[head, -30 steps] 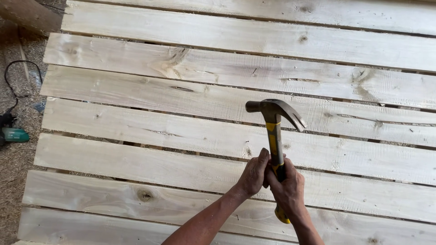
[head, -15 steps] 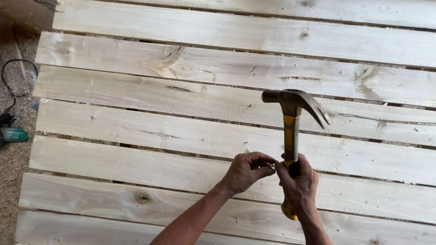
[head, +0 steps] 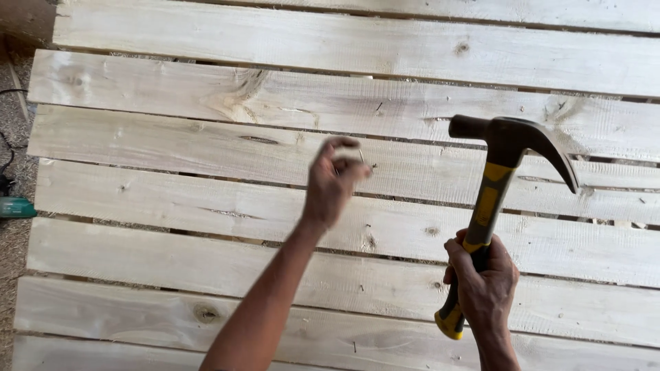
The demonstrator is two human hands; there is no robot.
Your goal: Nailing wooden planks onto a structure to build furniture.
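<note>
My right hand [head: 483, 282] grips the yellow and black handle of a claw hammer [head: 512, 141], its dark steel head raised over the boards at the right. My left hand [head: 331, 182] is stretched forward over the middle boards, blurred, with its fingers pinched around a small nail [head: 362, 156]. Both hands hover above a panel of pale rough-sawn wooden planks [head: 206, 199] laid side by side with narrow gaps.
The planks fill nearly the whole view and show knots and cracks. At the left edge lies sawdust-covered ground with a green power tool [head: 15, 207] and a black cable [head: 7, 161].
My left hand has left the hammer handle and moved up and forward with a nail pinched in its fingers. The hammer has swung to the right with my right hand.
</note>
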